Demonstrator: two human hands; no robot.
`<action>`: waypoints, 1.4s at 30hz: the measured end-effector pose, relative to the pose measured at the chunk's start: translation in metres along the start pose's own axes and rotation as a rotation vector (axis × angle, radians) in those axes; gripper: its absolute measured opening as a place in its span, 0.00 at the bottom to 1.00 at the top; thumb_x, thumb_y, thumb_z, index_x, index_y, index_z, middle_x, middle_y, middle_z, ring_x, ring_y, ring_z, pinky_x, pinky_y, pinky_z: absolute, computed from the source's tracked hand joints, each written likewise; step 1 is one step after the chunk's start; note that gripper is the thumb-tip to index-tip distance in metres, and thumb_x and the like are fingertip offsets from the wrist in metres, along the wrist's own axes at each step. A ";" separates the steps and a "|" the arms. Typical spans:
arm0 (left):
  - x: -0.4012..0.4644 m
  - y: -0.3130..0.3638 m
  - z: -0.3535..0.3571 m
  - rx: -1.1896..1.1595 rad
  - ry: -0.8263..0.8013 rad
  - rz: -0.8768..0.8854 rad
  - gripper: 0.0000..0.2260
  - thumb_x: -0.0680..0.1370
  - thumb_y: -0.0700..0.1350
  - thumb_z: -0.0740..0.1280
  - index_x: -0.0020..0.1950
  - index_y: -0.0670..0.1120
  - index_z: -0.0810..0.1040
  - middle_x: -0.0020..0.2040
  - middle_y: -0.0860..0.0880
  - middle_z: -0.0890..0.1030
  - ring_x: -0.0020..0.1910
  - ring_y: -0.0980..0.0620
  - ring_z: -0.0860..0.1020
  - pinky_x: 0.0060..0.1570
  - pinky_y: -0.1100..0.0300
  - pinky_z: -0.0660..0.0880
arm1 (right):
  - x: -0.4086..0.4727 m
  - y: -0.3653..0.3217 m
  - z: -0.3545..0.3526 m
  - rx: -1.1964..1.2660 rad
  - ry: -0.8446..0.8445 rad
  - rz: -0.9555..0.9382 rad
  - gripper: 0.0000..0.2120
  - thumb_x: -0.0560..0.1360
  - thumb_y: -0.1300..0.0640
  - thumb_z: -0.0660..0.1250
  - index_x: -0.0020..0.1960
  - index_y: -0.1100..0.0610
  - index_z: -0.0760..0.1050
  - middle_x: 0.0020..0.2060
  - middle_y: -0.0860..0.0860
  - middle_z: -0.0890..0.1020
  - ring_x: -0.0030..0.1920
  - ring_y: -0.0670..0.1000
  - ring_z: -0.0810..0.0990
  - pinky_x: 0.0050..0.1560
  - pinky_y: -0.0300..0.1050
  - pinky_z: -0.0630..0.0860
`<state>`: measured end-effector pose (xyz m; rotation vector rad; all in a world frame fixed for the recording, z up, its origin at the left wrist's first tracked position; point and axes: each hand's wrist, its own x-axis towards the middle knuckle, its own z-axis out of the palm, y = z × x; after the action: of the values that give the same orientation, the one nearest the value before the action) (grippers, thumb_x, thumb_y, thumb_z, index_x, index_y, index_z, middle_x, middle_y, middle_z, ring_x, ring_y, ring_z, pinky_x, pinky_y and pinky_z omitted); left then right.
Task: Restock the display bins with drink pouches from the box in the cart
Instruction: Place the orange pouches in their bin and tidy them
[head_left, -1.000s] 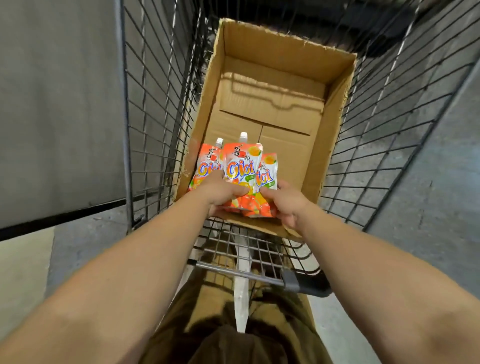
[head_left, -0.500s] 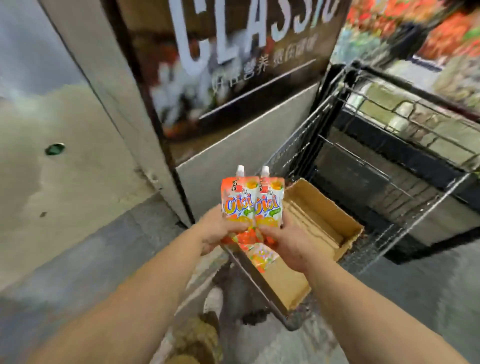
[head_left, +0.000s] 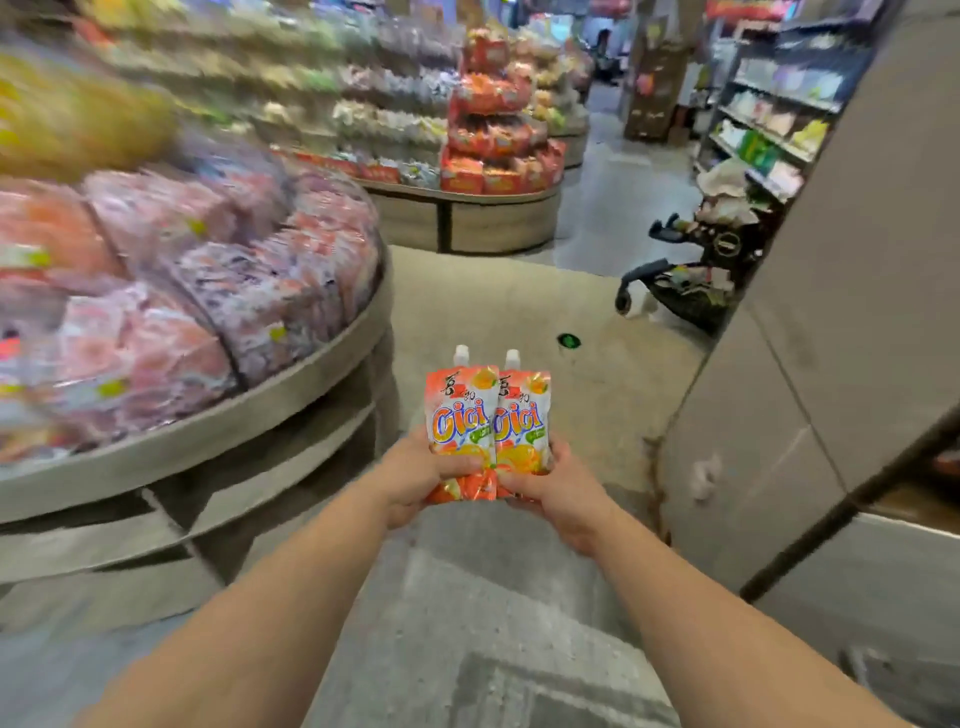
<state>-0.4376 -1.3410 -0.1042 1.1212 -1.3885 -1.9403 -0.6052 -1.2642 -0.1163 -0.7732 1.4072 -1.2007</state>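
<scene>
Gripping the drink pouches (head_left: 485, 426) upright, my left hand (head_left: 415, 473) and right hand (head_left: 558, 493) curl fingers (head_left: 462, 464) round their bases. Round display bins (head_left: 218, 312) sit left.

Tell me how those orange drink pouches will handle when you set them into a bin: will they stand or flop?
Probably floppy: the drink pouches are soft foil packs, creased where the left hand and right hand grip their bases. The glossy film looks slippery, so they may slide. With small white caps up top, they would likely tip unless leaned on neighbours.
</scene>
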 end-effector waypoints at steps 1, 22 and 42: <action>-0.013 0.007 -0.047 -0.024 0.054 0.034 0.22 0.71 0.32 0.72 0.63 0.44 0.75 0.55 0.42 0.83 0.54 0.41 0.82 0.54 0.46 0.79 | 0.019 -0.004 0.046 -0.010 -0.074 0.002 0.22 0.68 0.69 0.74 0.57 0.55 0.71 0.51 0.54 0.84 0.50 0.55 0.83 0.55 0.54 0.80; -0.134 0.055 -0.622 -0.272 0.781 0.169 0.19 0.70 0.29 0.71 0.60 0.39 0.76 0.54 0.39 0.83 0.55 0.36 0.81 0.53 0.43 0.77 | 0.211 -0.011 0.660 -0.167 -0.592 0.057 0.21 0.70 0.66 0.74 0.60 0.58 0.74 0.48 0.53 0.84 0.43 0.49 0.83 0.44 0.42 0.80; 0.023 0.058 -0.781 0.086 0.532 -0.129 0.16 0.71 0.34 0.74 0.53 0.51 0.79 0.45 0.56 0.84 0.43 0.62 0.82 0.42 0.69 0.78 | 0.355 0.036 0.766 -0.178 0.065 0.374 0.17 0.76 0.71 0.58 0.53 0.50 0.70 0.38 0.51 0.76 0.35 0.49 0.72 0.32 0.40 0.68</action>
<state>0.2041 -1.7867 -0.1682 1.6531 -1.1315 -1.5086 0.0654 -1.7727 -0.1922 -0.5617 1.6438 -0.8255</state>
